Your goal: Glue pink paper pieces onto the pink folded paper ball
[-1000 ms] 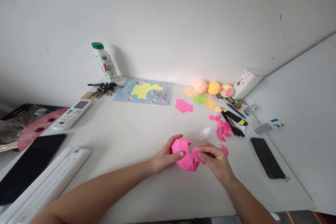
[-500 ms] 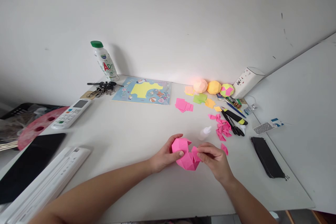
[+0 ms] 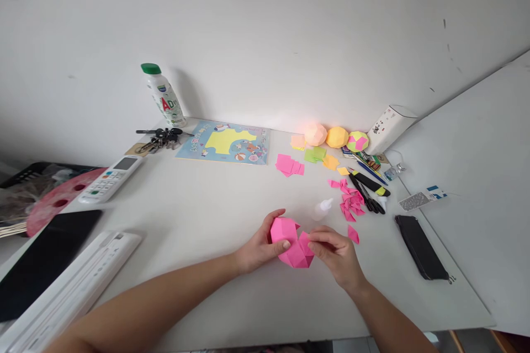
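Note:
My left hand [image 3: 265,242] is wrapped round a pink faceted paper ball [image 3: 284,229], its thumb pressed on the front. The ball has a gap at its upper right. At that gap my right hand [image 3: 335,253] pinches a folded pink paper piece [image 3: 305,242] between thumb and fingers, and the piece touches the ball's edge. Just beyond the hands stands a small translucent glue bottle [image 3: 323,208] with a white tip. To its right lies a heap of folded pink paper pieces [image 3: 351,203], with one single pink piece [image 3: 353,234] nearer to my right hand.
Finished paper balls [image 3: 337,137] line the wall behind pink paper squares [image 3: 289,165]. Scissors [image 3: 370,201] and a black cutter [image 3: 372,183] lie right of the heap, a black pouch [image 3: 421,248] farther right. At left are a bottle [image 3: 165,96], keys [image 3: 163,138] and a remote [image 3: 111,178].
My right hand has shifted slightly left, bringing the folded pink piece closer against the edge of the ball's gap. My left hand keeps its hold on the ball.

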A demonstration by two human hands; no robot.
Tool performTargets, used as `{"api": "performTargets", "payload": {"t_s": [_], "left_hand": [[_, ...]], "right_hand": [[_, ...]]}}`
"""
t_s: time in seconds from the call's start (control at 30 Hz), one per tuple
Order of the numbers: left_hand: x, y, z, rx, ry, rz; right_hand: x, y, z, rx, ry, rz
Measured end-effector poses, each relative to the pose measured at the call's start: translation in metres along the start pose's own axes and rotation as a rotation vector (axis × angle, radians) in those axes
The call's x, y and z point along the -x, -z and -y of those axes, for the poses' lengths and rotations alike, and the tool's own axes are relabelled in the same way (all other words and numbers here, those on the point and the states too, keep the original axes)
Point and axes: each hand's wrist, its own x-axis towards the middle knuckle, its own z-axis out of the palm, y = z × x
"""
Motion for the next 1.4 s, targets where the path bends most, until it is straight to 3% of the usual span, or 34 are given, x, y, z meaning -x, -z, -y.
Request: {"api": "performTargets", "payload": {"t_s": [0.2, 1.4], "left_hand": [[-0.0017, 0.0003, 0.0063, -0.018, -0.078, 0.036], [-0.0015, 0.0004, 0.0058, 0.002, -0.049, 0.077]], "right_hand": [[0.0007, -0.0006, 0.0017, 0.005, 0.01, 0.007], [0.0011, -0.0033, 0.0037, -0.012, -0.009, 0.039]]}}
